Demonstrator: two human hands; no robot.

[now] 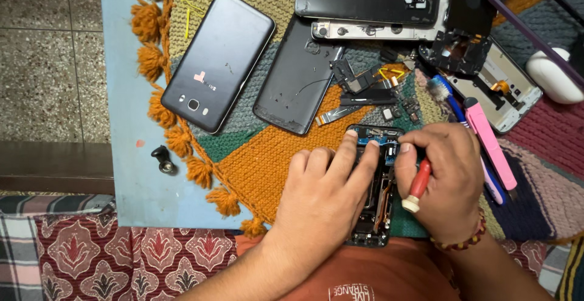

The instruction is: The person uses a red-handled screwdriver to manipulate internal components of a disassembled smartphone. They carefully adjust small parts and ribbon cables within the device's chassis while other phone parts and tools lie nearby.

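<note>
- right hand [447, 176] fingers [406, 149] pinched together around a red-handled screwdriver [420, 182]; white butt end points toward the person, tip hidden under the fingertips, aimed at the top end of the opened phone [374, 179]
- left hand [325, 194] lies flat, fingers [359, 149] slightly spread and pressing down on the opened phone; not curled round anything, just pinning it
- opened phone sits directly under both hands, long axis running away from the person toward the far side of the tabletop [131, 155]; near end close to the person's lap, far end with blue circuit board [384, 146] showing between the two sets of fingertips
- both hands touch it; the left covers its left half, the right works the top right corner, so the screwdriver side is nearer the board
- phone rests on a knitted mat [267, 155], orange, green and grey with orange tassels
- just beyond the fingertips: loose flex cables and small parts [371, 88]
- right of the right hand: pink utility knife [490, 143], touching or just beside a blue toothbrush [453, 103]
- farther left on the mat: dark back cover [298, 76] and an intact dark phone face down [219, 61], well apart from the hands
- far edge: more dismantled frames [377, 3], white case [556, 76]
- small black knob [163, 160] on bare blue tabletop, left of mat
</note>
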